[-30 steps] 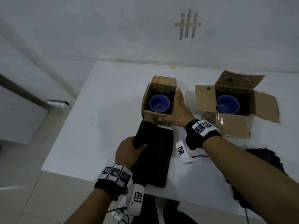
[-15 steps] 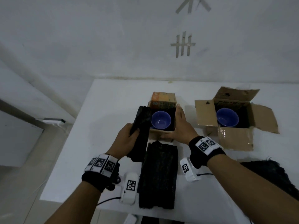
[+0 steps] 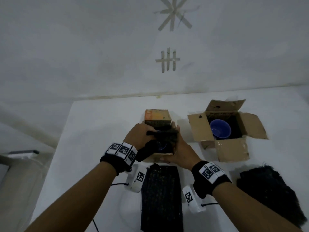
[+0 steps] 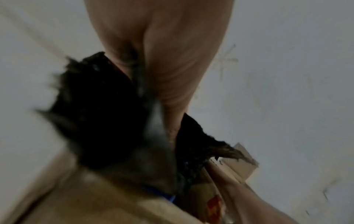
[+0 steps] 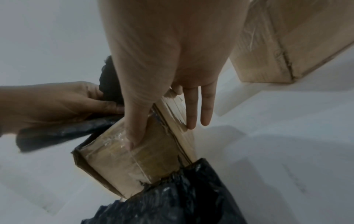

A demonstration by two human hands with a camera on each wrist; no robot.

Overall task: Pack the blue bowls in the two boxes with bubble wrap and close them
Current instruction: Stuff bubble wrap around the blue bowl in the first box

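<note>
Over the small box (image 3: 158, 116), left hand (image 3: 138, 136) now grips a bubble wrap sheet (image 3: 163, 136) lifted off the table (image 3: 93, 131); right hand (image 3: 181, 149) braces the box, fingers straight. Top padding begins.

A small cardboard box (image 3: 158, 116) stands open, a black bubble wrap sheet (image 3: 164, 136) draped across its blue bowl (image 3: 161, 147). The larger box (image 3: 232, 149), flaps spread, holds the second blue bowl (image 3: 219, 129). More black wrap (image 3: 161, 195) lies flat just before each box
</note>
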